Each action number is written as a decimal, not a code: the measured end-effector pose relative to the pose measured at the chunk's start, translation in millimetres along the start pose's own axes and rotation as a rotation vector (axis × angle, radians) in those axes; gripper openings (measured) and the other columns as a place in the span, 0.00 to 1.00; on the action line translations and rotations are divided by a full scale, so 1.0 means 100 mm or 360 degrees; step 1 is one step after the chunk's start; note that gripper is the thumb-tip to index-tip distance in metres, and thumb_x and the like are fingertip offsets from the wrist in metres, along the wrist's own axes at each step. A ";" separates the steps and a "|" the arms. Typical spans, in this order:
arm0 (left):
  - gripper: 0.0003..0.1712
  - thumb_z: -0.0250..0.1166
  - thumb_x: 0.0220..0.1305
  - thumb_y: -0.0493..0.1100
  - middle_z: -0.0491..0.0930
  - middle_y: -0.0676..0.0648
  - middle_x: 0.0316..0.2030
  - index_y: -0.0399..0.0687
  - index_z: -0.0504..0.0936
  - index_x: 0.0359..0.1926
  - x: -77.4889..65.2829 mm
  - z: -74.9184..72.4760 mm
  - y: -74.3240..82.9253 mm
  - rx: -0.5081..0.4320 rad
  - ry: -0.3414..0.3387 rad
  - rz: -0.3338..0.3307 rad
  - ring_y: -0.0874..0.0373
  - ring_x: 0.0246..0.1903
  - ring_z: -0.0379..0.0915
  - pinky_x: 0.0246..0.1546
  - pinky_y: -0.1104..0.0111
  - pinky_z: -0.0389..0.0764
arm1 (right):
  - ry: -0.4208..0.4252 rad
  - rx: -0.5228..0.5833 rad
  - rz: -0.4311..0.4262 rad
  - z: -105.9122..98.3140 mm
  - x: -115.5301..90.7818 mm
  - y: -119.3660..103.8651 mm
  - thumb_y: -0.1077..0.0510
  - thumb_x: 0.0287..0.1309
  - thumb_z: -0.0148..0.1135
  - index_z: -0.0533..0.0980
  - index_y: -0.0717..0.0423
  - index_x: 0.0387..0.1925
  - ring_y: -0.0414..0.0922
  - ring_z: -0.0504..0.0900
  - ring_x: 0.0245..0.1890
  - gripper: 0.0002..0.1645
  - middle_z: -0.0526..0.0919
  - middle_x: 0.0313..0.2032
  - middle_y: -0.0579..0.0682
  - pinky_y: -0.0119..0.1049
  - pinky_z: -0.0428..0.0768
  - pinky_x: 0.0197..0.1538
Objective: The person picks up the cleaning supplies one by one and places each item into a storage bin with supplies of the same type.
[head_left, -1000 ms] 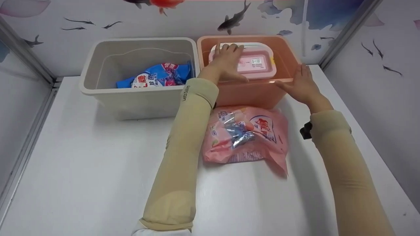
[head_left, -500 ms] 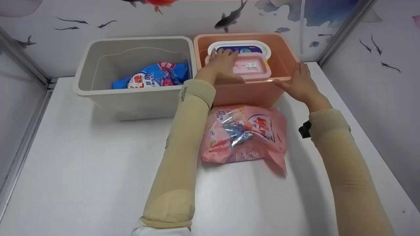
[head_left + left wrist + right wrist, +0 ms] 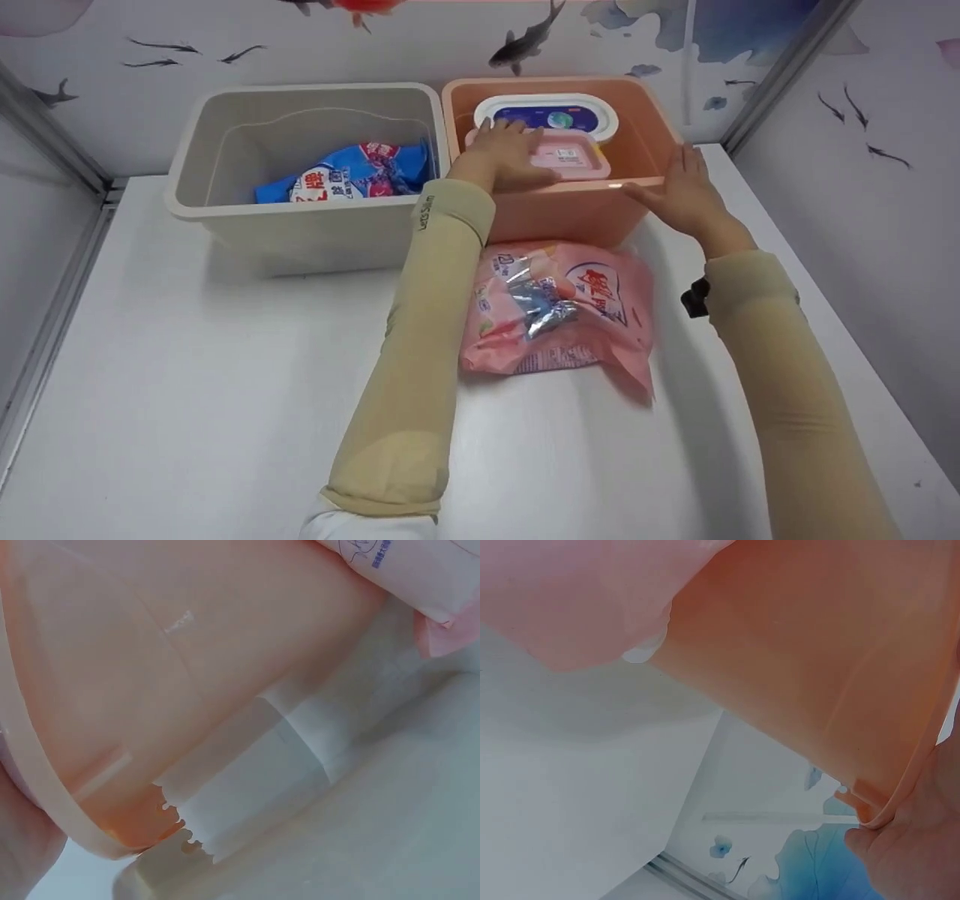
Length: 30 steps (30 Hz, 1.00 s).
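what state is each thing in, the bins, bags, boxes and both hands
Cream bin: upright, open-topped
Orange bin: upright, open-topped
Blue bag: inside the cream bin, creased
Pink bag: lying on the table, creased; whether sealed, cannot tell
Pink box: in the orange bin, partly covered
White box: in the orange bin, partly hidden
Left hand: fingers spread over the pink box
Right hand: at the orange bin's rim

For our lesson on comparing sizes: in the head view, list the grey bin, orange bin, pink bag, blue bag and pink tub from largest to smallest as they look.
1. Grey bin
2. Orange bin
3. Pink bag
Last, unranked: blue bag and pink tub, both partly hidden, so I can't be sure.
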<state>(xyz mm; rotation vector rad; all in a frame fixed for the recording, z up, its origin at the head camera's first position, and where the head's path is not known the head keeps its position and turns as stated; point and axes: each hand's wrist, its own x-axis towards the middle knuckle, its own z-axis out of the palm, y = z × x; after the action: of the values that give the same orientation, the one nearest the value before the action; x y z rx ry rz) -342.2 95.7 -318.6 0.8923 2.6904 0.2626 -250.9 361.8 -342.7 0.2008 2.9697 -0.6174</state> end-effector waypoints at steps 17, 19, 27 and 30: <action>0.39 0.36 0.66 0.70 0.41 0.52 0.74 0.64 0.43 0.73 -0.05 -0.01 -0.07 0.0013 0.0035 -0.0045 0.53 0.74 0.31 0.72 0.54 0.32 | 0.0028 -0.0006 -0.0058 -0.02 0.02 -0.08 0.22 0.50 0.48 0.26 0.60 0.71 0.63 0.34 0.72 0.69 0.29 0.72 0.63 0.65 0.46 0.67; 0.40 0.35 0.65 0.71 0.41 0.52 0.74 0.63 0.44 0.73 -0.05 0.01 -0.06 0.0034 0.0088 -0.0065 0.53 0.74 0.31 0.72 0.52 0.31 | 0.0011 -0.0009 -0.0049 -0.02 0.02 -0.08 0.22 0.50 0.47 0.25 0.60 0.70 0.63 0.31 0.72 0.70 0.27 0.72 0.63 0.65 0.43 0.68; 0.42 0.35 0.64 0.72 0.45 0.51 0.74 0.61 0.47 0.73 -0.08 0.07 -0.03 0.0082 0.0245 -0.0096 0.51 0.74 0.34 0.71 0.49 0.32 | 0.0007 0.0006 -0.0032 0.01 0.01 -0.04 0.22 0.50 0.47 0.25 0.61 0.70 0.64 0.35 0.71 0.70 0.29 0.72 0.64 0.65 0.46 0.67; 0.42 0.36 0.63 0.73 0.45 0.51 0.74 0.61 0.47 0.73 -0.11 0.07 -0.04 0.0067 0.0246 -0.0082 0.50 0.74 0.34 0.71 0.50 0.32 | 0.0026 0.0010 -0.0040 0.01 0.01 -0.01 0.22 0.50 0.48 0.27 0.61 0.71 0.66 0.39 0.70 0.69 0.31 0.72 0.65 0.66 0.49 0.66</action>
<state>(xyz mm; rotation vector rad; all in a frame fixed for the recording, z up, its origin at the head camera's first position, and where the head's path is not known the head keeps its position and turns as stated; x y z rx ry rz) -334.0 86.7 -323.8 0.8454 2.8666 0.2748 -251.8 360.9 -343.0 0.1703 2.9910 -0.6312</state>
